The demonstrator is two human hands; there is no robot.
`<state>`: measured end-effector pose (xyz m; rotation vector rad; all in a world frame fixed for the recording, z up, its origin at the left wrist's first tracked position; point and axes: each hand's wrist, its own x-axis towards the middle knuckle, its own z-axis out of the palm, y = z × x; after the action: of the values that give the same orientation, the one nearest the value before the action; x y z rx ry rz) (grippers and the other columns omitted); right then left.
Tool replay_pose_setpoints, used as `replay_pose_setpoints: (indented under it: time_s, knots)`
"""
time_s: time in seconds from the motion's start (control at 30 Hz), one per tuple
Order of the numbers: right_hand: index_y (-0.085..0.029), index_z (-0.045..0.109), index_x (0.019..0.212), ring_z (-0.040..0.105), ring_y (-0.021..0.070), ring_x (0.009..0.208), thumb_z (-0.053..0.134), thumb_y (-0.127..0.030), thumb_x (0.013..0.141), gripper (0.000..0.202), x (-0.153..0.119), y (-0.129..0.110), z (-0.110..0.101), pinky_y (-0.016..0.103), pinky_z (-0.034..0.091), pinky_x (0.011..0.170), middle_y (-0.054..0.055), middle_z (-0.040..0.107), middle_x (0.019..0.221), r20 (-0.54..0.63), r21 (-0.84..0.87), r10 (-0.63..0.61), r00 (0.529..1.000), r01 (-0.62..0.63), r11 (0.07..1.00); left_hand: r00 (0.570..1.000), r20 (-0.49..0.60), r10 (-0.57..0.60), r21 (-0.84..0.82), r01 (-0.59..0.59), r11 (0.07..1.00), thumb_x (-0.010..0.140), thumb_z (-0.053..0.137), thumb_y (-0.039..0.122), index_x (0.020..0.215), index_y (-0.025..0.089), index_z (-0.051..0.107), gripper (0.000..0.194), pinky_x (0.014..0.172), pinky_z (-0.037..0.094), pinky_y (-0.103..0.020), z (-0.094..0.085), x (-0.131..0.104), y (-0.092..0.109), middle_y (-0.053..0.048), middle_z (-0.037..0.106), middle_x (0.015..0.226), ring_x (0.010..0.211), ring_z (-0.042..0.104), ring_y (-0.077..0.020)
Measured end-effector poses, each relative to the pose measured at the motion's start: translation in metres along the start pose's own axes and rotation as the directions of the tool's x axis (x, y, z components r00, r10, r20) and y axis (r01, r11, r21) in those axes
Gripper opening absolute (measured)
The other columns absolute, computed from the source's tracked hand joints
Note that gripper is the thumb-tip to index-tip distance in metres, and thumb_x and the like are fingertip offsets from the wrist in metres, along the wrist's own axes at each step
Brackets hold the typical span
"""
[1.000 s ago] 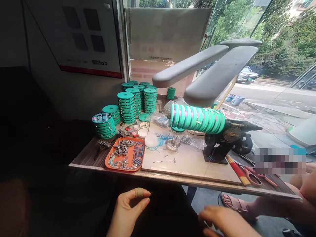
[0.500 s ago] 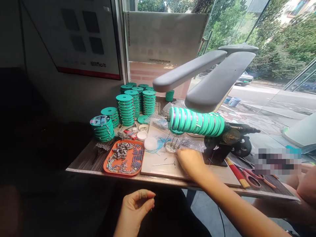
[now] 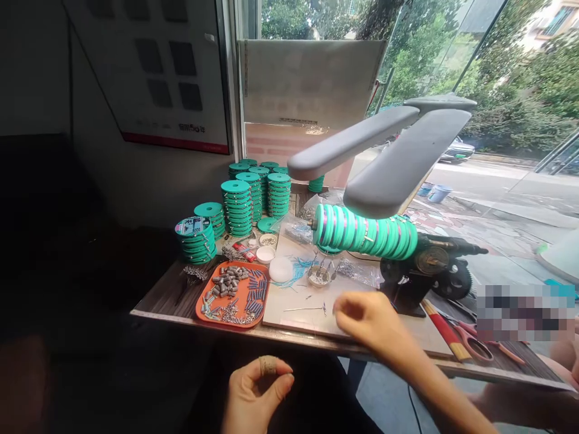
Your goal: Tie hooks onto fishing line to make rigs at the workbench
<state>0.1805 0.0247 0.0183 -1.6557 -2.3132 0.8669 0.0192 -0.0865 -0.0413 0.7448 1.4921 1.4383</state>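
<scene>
Thin metal rod [image 3: 304,309] now, laid crosswise near the front edge of the pale board [image 3: 294,321], its small clasp end pointed towards the right hand [image 3: 368,316]! That hand is held low over the board, just beside the clasp, thumb and forefinger curled towards each other; it is blurred, and whether they meet or anything is gripped cannot be told. Down in front of the surface [image 3: 158,301], the left hand [image 3: 257,392] is held up, thumb and forefinger pinched together, a tan band [image 3: 268,364] wrapped around the forefinger; if something is clasped there, it is too small to be made out. Behind the rod, a small dish [image 3: 319,284] is seen with clips propped at its rim, and blue strands [image 3: 298,272] are scattered beside a round white lid [image 3: 281,269]. Over to the left, the orange tray [image 3: 239,294] is loaded with grey weights [image 3: 230,281] and little metal parts. Green spools [image 3: 366,232] are lined up on the black machine [image 3: 407,295], more are piled in stacks [image 3: 237,211] at the back left, and pink-handled scissors [image 3: 476,345] are laid at the right, near a red-and-yellow stick [image 3: 446,330].
</scene>
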Motion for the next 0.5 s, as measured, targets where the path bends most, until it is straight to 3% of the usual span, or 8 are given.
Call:
replay_pose_setpoints:
  time_s: [0.03, 0.07, 0.13, 0.2, 0.27, 0.37, 0.5]
  knots:
    - [-0.003, 0.055, 0.078, 0.049, 0.0002, 0.058, 0.044, -0.031, 0.076, 0.030, -0.011, 0.002, 0.009, 0.004, 0.036, 0.054, 0.005, 0.052, 0.067, 0.085, 0.301, -0.044, 0.995, 0.016, 0.953, 1.000, -0.006, 0.026, 0.005, -0.026, 1.000, 0.050, 0.076, 0.034, 0.057, 0.016, 0.066, 0.022, 0.056, 0.042, -0.019, 0.002, -0.002, 0.000, -0.002, 0.060, 0.058, 0.056, 0.052, -0.0121]
    - [-0.003, 0.054, 0.081, 0.048, 0.0001, 0.056, 0.045, -0.040, 0.075, 0.039, -0.022, 0.003, 0.020, 0.005, 0.038, 0.054, 0.005, 0.052, 0.067, 0.133, 0.544, -0.100, 0.986, 0.012, 0.839, 0.999, 0.005, 0.050, 0.012, -0.050, 0.999, 0.052, 0.075, 0.033, 0.057, 0.017, 0.066, 0.019, 0.058, 0.042, -0.019, 0.004, -0.004, -0.001, -0.002, 0.060, 0.058, 0.058, 0.053, -0.0128]
    - [-0.002, 0.053, 0.081, 0.047, -0.0004, 0.057, 0.051, -0.052, 0.071, 0.051, -0.037, 0.003, 0.047, 0.006, 0.040, 0.057, 0.006, 0.051, 0.068, 0.128, 0.791, -0.151, 0.980, -0.009, 0.611, 0.992, 0.047, 0.115, 0.033, -0.117, 0.993, 0.056, 0.073, 0.031, 0.056, 0.018, 0.065, 0.016, 0.061, 0.042, -0.020, 0.007, -0.006, -0.003, -0.001, 0.059, 0.059, 0.061, 0.053, -0.0138]
    - [-0.001, 0.053, 0.077, 0.046, -0.0016, 0.060, 0.055, -0.056, 0.070, 0.055, -0.046, -0.001, 0.070, 0.005, 0.038, 0.059, 0.006, 0.050, 0.067, 0.075, 0.866, -0.145, 0.987, 0.008, 0.501, 0.976, 0.086, 0.198, 0.063, -0.204, 0.977, 0.061, 0.071, 0.031, 0.056, 0.018, 0.064, 0.015, 0.061, 0.042, -0.020, 0.007, -0.006, -0.006, 0.000, 0.057, 0.059, 0.060, 0.052, -0.0135]
    - [-0.001, 0.055, 0.074, 0.044, -0.0024, 0.064, 0.058, -0.055, 0.070, 0.055, -0.050, -0.005, 0.085, 0.003, 0.035, 0.061, 0.005, 0.049, 0.069, 0.016, 0.888, -0.100, 0.995, 0.032, 0.458, 0.954, 0.097, 0.282, 0.097, -0.291, 0.952, 0.064, 0.070, 0.030, 0.057, 0.019, 0.063, 0.015, 0.060, 0.041, -0.020, 0.005, -0.005, -0.010, 0.000, 0.055, 0.060, 0.061, 0.052, -0.0127]
    - [-0.002, 0.057, 0.074, 0.044, -0.0017, 0.070, 0.061, -0.054, 0.068, 0.052, -0.056, -0.009, 0.091, 0.003, 0.033, 0.063, 0.004, 0.050, 0.074, -0.018, 0.899, -0.023, 1.000, 0.026, 0.436, 0.904, 0.141, 0.404, 0.161, -0.424, 0.891, 0.067, 0.068, 0.026, 0.060, 0.019, 0.063, 0.011, 0.058, 0.042, -0.018, 0.001, -0.002, -0.013, 0.000, 0.055, 0.061, 0.060, 0.052, -0.0116]
    - [-0.003, 0.059, 0.077, 0.045, 0.0005, 0.075, 0.062, -0.056, 0.065, 0.054, -0.060, -0.009, 0.093, 0.003, 0.033, 0.065, 0.005, 0.051, 0.077, 0.032, 0.886, 0.072, 0.997, -0.062, 0.460, 0.829, 0.246, 0.501, 0.204, -0.550, 0.810, 0.070, 0.066, 0.021, 0.066, 0.018, 0.063, 0.006, 0.055, 0.045, -0.017, -0.004, 0.001, -0.015, 0.000, 0.055, 0.062, 0.059, 0.054, -0.0107]
